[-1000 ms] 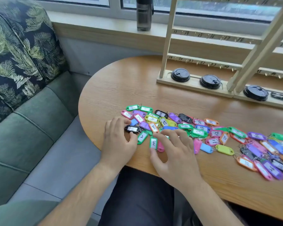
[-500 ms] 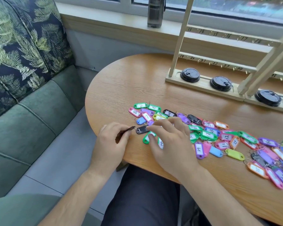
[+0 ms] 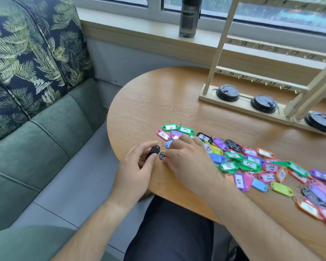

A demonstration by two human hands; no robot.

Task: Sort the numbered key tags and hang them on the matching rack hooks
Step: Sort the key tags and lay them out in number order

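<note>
Left hand [image 3: 134, 174] pinches a black key tag [image 3: 153, 152] at the desk [image 3: 158, 102] edge.
Right hand [image 3: 188, 161] lies bent over the coloured tag pile [image 3: 248, 162] just beside it; whether it grips one cannot be told.

The bench [image 3: 149, 102] is smooth wood with visible grain and a low sheen. The tags [image 3: 217, 158] are glossy coloured plastic with white paper labels [image 3: 249, 164] and thin metal rings [image 3: 178, 124]. The rack [image 3: 215, 53] is pale bare wood; the lids [image 3: 227, 92] on it are black plastic. The sofa [image 3: 51, 140] is matt green cloth.
</note>
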